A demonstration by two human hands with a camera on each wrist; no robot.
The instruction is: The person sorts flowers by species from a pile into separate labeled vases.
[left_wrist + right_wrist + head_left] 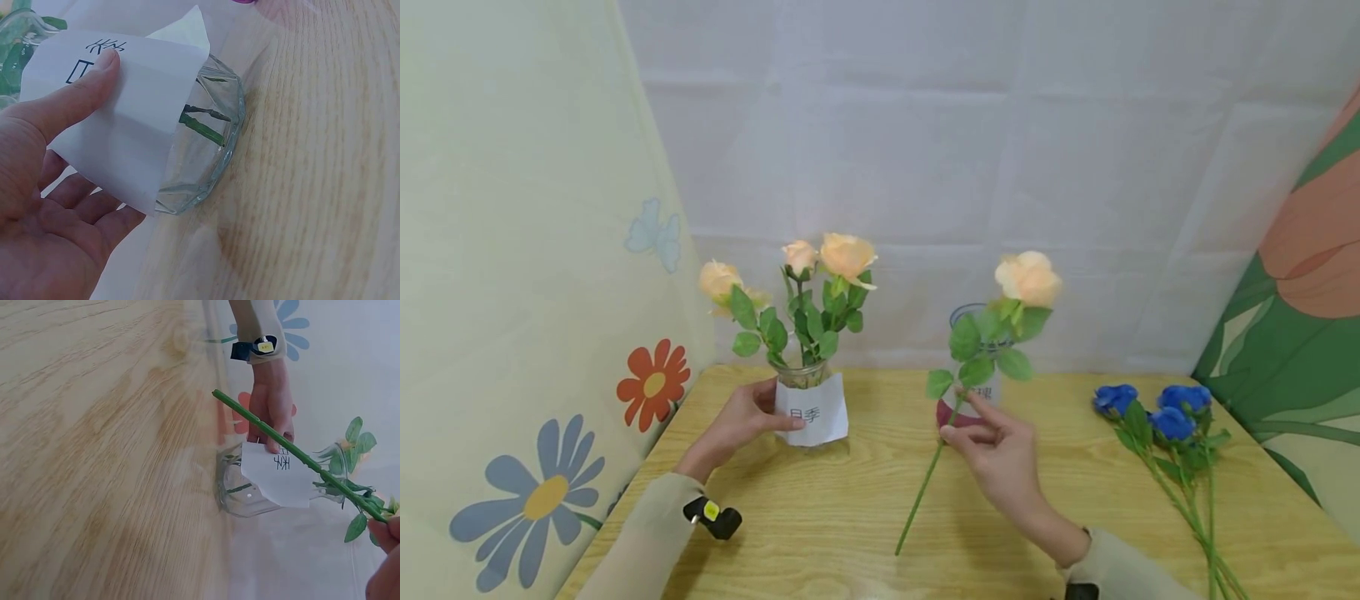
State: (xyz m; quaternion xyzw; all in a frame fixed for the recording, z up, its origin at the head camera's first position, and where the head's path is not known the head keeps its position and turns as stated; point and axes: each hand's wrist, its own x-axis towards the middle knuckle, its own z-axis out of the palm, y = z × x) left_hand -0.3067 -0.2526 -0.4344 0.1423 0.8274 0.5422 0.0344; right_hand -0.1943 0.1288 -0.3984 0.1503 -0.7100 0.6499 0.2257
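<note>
**Held rose [976,368] sits right of glass vase [802,377], stem aslant**

Nearest, on the right, the bare stems of three blue roses [1175,423] cross on the wood-grain table [820,542], blooms at the far end. The peach rose's thin green stem runs from near left to far right, bloom uppermost; from here I cannot tell whether its lower end touches the wood. The right hand [1000,458] pinches this stem just below the leaves. The vase stands upright to that hand's left, well apart. The left hand, [745,421] nearer to it, grips it, thumb over a creased white paper label [823,408] with dark characters. The base is clear, angular glass; three peach roses with ruffled petals and oval leaves rise from the neck. Beyond the right hand, partly hidden, a second jar [952,414] shows a bluish rim and magenta lower part. Farthest hangs pale, fold-marked cloth [925,167].
</note>
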